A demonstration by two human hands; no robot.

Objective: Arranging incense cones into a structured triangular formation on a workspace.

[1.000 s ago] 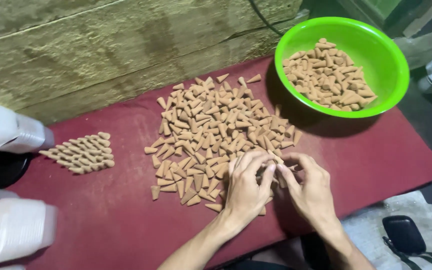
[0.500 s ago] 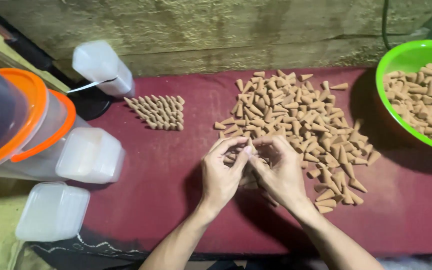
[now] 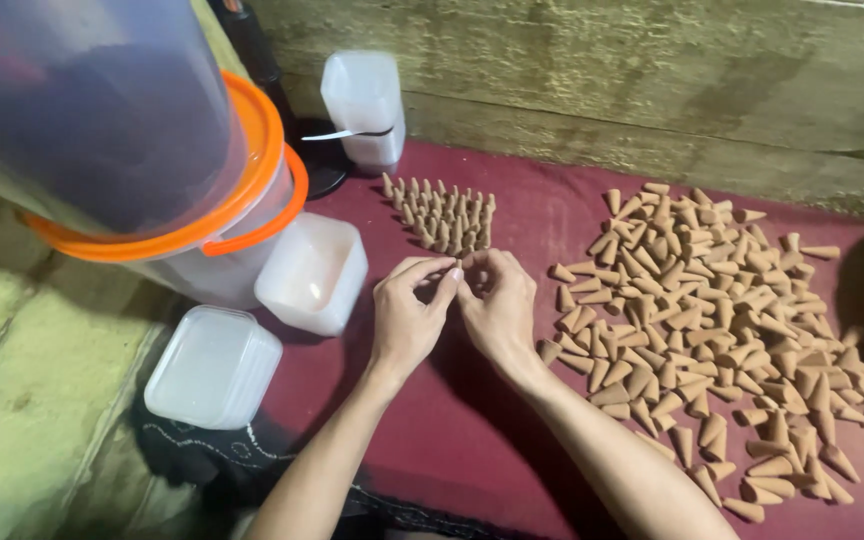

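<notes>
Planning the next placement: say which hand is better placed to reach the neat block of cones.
Left. The left hand lies nearer the neat block of cones; the right hand sits beside the loose pile.

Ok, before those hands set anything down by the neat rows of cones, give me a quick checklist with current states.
1. Left hand and right hand together, fingertips meeting just below the rows: ok.
2. Cones held between the fingertips: cannot tell; the fingers hide what they pinch.
3. Rows tidy, cones lined up side by side: ok.
4. Bare cloth beside the rows: ok.
5. Loose pile close to the right hand: ok.
6. Tubs left of the hands, apart from the rows: ok.
</notes>
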